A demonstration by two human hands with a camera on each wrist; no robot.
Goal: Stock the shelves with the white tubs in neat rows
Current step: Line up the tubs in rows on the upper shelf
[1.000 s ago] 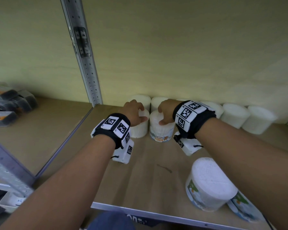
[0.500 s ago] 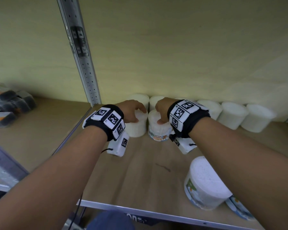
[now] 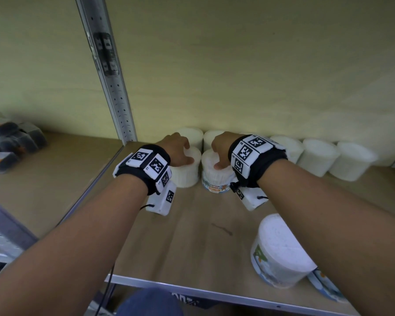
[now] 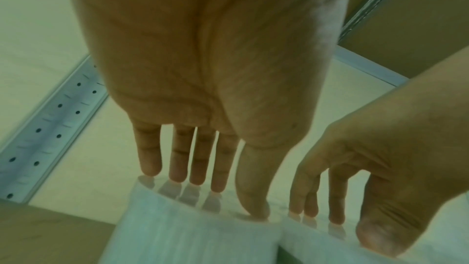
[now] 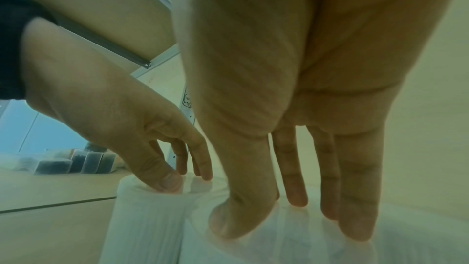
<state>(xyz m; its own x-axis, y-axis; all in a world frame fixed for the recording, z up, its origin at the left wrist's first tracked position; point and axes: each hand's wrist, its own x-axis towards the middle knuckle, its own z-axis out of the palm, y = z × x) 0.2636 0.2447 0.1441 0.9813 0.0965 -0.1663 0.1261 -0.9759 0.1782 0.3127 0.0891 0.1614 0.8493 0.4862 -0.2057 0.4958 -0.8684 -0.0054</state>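
Note:
Two small white tubs stand side by side in front of the back row of white tubs (image 3: pixel 318 156). My left hand (image 3: pixel 179 151) rests on the lid of the left tub (image 3: pixel 185 175). In the left wrist view its straight fingertips (image 4: pixel 198 178) and thumb touch that tub's (image 4: pixel 190 238) glossy top. My right hand (image 3: pixel 221 149) rests on the right tub (image 3: pixel 216 179), which bears a cotton-buds label. In the right wrist view its fingers (image 5: pixel 355 218) and thumb press on the lid (image 5: pixel 279 248).
A larger white tub (image 3: pixel 281 249) stands at the front right of the wooden shelf (image 3: pixel 192 247), with another labelled tub (image 3: pixel 324 286) beside it under my forearm. A perforated metal upright (image 3: pixel 114 87) divides the bays. Dark packs (image 3: pixel 7 142) lie in the left bay.
Both hands have moved the two tubs back, so they now sit close against the back row. The fingers stay on the lids.

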